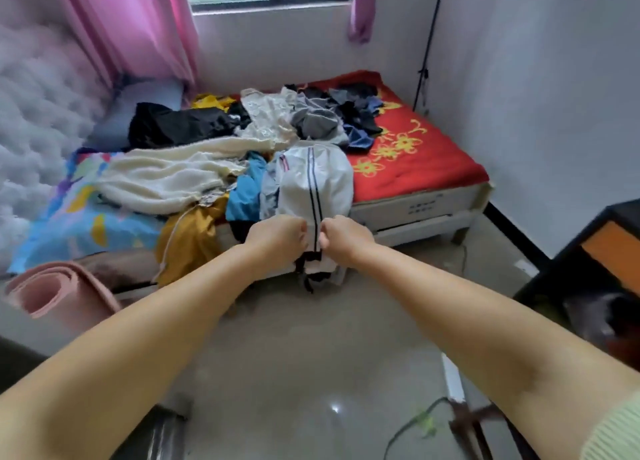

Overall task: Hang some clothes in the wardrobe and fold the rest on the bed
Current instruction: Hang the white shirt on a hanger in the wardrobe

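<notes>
Both hands reach out over the floor toward the bed. The left hand and the right hand sit side by side, almost touching, and each grip is closed tight on the near end of a white garment with dark stripes running down its middle. The striped seam comes down right between the two fists. From the hands, the white garment stretches away onto the bed edge, and its loose end with dark trim hangs just below the fists, off the side of the bed. Just past the left hand lie a blue cloth and a yellow garment that droops over the bed edge. Farther beyond the hands is a fluffy cream sweater, then a heap of black, grey and lace clothes piled near the far side. Off beyond the right hand, the red bedcover with yellow flowers shows bare. A rolled pink mat lies on the floor, well off to the left of the left hand.
</notes>
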A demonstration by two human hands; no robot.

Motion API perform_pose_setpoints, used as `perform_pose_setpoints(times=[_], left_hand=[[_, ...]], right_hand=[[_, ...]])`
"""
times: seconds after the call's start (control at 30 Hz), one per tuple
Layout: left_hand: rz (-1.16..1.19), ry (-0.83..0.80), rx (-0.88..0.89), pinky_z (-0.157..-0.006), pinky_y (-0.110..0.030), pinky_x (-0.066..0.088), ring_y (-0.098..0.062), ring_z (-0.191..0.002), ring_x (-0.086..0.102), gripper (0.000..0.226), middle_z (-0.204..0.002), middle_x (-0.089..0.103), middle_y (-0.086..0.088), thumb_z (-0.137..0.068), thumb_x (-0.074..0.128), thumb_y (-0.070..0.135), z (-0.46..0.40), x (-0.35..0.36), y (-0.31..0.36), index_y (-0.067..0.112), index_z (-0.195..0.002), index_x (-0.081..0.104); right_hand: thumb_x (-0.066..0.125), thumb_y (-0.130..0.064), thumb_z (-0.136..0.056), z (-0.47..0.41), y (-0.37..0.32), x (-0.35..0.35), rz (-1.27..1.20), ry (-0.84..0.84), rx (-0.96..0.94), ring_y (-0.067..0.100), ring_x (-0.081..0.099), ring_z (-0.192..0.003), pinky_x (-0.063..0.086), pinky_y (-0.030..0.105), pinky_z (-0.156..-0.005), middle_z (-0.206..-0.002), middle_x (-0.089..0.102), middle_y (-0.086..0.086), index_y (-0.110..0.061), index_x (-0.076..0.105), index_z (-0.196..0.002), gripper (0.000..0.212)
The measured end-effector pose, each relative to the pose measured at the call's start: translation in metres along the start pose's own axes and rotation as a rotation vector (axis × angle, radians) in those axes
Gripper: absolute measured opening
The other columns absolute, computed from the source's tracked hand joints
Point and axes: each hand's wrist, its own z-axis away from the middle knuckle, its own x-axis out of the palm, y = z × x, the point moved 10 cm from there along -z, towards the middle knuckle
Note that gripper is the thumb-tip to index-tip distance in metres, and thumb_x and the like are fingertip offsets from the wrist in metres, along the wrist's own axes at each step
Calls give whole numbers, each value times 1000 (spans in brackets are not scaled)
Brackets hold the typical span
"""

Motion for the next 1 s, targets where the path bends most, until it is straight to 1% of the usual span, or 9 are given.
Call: perform_pose_setpoints(times=[0.07, 0.2, 0.3, 0.4, 0.53, 0.77, 0.87, 0.93, 1.0], left_hand=[[-14, -52, 95, -73, -33, 45, -23, -97, 60, 24, -106, 61, 0, -98, 42, 30, -24, 15, 42, 20, -107, 62], [-5, -122, 347, -69, -31, 40, -26, -95, 60, 22, -102, 63, -3, -96, 43, 32, -52, 39, 130, 20, -105, 59], [-14, -172, 554, -75, -33, 48, -26, -99, 60, 25, -108, 62, -4, -97, 40, 30, -56, 50, 208, 19, -108, 59], [-23, -206, 698, -78, -35, 50, -23, -104, 58, 27, -111, 60, 0, -97, 37, 30, -50, 55, 267, 21, -110, 60], [-15, -239, 912, -84, -36, 51, -25, -108, 58, 28, -115, 61, -4, -99, 38, 28, -19, 62, 341, 16, -113, 59], [166, -188, 1227, -67, -29, 44, -23, -101, 59, 28, -109, 60, 1, -96, 40, 28, 69, 48, 474, 23, -114, 61], [268, -177, 1437, -76, -32, 47, -22, -113, 51, 34, -119, 56, -1, -96, 41, 27, 122, 45, 531, 24, -128, 53], [240, -191, 1573, -94, -38, 44, -24, -124, 43, 45, -133, 49, -2, -97, 44, 32, 152, 51, 556, 25, -141, 41], [107, -253, 1666, -107, -38, 32, -23, -134, 35, 57, -145, 38, -1, -97, 45, 42, 179, 69, 577, 25, -149, 26]], right_hand=[[39, -26, -96, 15, 46, -8, 0, 25, 110, 33, 56, -102, 37, 34, -71, -113, 57, 11, -10, 57, -106, 26], [38, -27, -98, 60, 126, -26, 0, 73, 361, 33, 54, -111, 41, 38, -82, -121, 55, 11, -13, 57, -116, 30], [37, -25, -98, 109, 187, -45, -39, 137, 570, 34, 53, -111, 40, 39, -86, -121, 54, 11, -14, 58, -116, 30], [35, -23, -97, 161, 227, -60, -67, 206, 733, 32, 54, -107, 36, 35, -82, -118, 53, 9, -17, 58, -112, 29], [35, -23, -98, 240, 259, -83, -52, 322, 899, 31, 56, -105, 44, 34, -85, -118, 55, 8, -15, 61, -111, 30], [37, -20, -98, 396, 290, -131, 13, 539, 1088, 29, 57, -97, 49, 41, -81, -110, 58, 8, -13, 63, -108, 29], [41, -22, -97, 480, 312, -127, -79, 493, 1191, 25, 58, -97, 49, 38, -83, -107, 62, 5, -15, 64, -106, 25], [46, -34, -98, 519, 317, -106, -172, 317, 1216, 18, 58, -94, 48, 33, -80, -111, 63, 2, -20, 60, -113, 25], [50, -50, -94, 551, 315, -77, -214, 91, 1255, 16, 56, -98, 44, 29, -80, -119, 58, 2, -20, 49, -130, 46]])
